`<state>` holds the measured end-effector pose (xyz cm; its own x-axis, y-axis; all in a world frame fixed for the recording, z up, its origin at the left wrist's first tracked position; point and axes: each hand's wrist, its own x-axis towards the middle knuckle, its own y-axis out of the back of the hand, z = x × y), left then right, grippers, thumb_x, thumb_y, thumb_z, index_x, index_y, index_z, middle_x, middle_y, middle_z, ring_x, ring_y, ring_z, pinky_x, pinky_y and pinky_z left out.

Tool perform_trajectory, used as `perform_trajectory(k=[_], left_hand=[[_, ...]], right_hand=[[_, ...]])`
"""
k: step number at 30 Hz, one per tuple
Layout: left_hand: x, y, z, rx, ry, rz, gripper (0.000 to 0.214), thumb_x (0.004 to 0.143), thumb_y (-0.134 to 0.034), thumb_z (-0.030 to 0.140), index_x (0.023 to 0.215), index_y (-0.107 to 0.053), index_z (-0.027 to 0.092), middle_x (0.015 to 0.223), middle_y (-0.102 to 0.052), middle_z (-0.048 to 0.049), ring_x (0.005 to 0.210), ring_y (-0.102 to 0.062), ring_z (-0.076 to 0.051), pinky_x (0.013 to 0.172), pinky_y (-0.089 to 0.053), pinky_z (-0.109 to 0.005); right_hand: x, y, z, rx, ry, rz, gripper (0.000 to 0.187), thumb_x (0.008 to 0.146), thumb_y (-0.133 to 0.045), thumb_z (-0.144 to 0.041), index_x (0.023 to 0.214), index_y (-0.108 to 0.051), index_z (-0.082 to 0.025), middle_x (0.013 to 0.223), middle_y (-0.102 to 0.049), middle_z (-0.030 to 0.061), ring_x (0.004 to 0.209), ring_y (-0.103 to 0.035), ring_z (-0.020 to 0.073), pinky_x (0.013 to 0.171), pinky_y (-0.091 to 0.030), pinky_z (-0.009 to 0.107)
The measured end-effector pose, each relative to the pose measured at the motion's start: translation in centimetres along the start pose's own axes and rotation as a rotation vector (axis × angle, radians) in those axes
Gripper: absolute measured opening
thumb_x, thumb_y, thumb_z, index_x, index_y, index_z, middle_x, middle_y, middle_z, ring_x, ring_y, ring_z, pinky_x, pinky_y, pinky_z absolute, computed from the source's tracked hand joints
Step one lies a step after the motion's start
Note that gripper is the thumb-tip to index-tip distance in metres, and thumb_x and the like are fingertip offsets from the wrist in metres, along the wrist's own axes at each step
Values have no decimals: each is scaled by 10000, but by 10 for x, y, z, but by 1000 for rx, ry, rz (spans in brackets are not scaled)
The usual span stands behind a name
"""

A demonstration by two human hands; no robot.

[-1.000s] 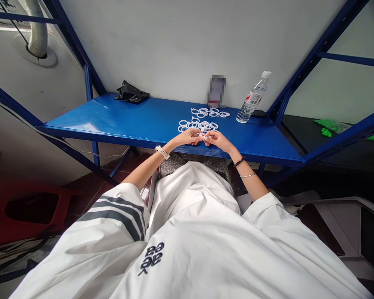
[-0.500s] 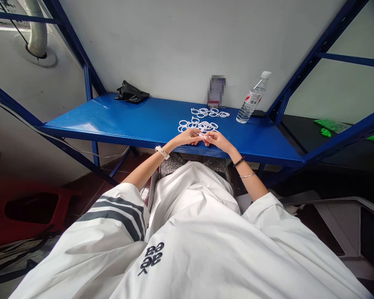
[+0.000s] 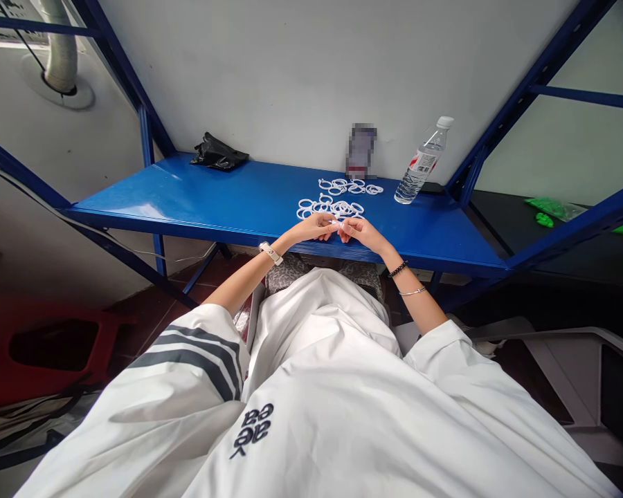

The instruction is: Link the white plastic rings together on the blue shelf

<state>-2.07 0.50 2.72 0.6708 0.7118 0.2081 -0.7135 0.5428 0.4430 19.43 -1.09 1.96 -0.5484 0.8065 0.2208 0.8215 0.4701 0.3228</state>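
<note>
My left hand (image 3: 315, 227) and my right hand (image 3: 362, 231) meet at the near edge of a blue metal shelf (image 3: 228, 197). Both are closed in a pinch on one small white plastic ring (image 3: 336, 223) held between their fingertips. Just beyond the hands lies a loose pile of several white plastic rings (image 3: 331, 206), and a second cluster of white rings (image 3: 349, 186) sits further back near the wall. My left wrist carries a watch, my right wrist a dark bead bracelet and a thin bangle.
A clear water bottle (image 3: 422, 162) leans at the back right of the shelf. A crumpled black bag (image 3: 218, 153) lies at the back left. A blurred small object (image 3: 362, 150) stands against the wall. Blue frame struts rise on both sides; a red stool (image 3: 41, 346) sits low left.
Almost nothing differs: both hands stay pinched together on the ring at the shelf edge, with only slight finger movement and a tiny shift of the camera.
</note>
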Motion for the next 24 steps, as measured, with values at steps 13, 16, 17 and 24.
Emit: perform_trajectory(k=[13,16,17,24], left_hand=[[0,1,-1,2,23,0,566,867,-685,685,936,-655,124,592,-619,6,515,-526,-75,506,-399,-191],[0,2,-1,-6,18,-4,582,835,-719,685,966,-661,121,594,-619,10,529,-537,-82,516,-411,-197],[-1,2,-1,-11,13,-9,585,824,-730,686,962,-662,122,596,-617,12,533,-539,-82,522,-416,-198],[-3,3,1,-15,14,-33,591,769,-785,667,967,-657,125,614,-601,17,583,-569,-96,555,-437,-205]], right_hand=[[0,0,0,-9,-4,-3,626,761,-702,-810,770,-624,-189,671,-633,10,659,-592,139,678,-500,267],[1,2,4,-22,5,-4,594,760,-732,-778,796,-632,-194,673,-633,4,661,-611,149,677,-501,276],[1,3,5,-26,10,-5,581,759,-743,-765,805,-635,-196,676,-631,2,664,-621,155,678,-501,280],[2,6,11,2,20,-7,525,729,-821,-679,809,-642,-192,710,-624,0,680,-654,164,685,-506,285]])
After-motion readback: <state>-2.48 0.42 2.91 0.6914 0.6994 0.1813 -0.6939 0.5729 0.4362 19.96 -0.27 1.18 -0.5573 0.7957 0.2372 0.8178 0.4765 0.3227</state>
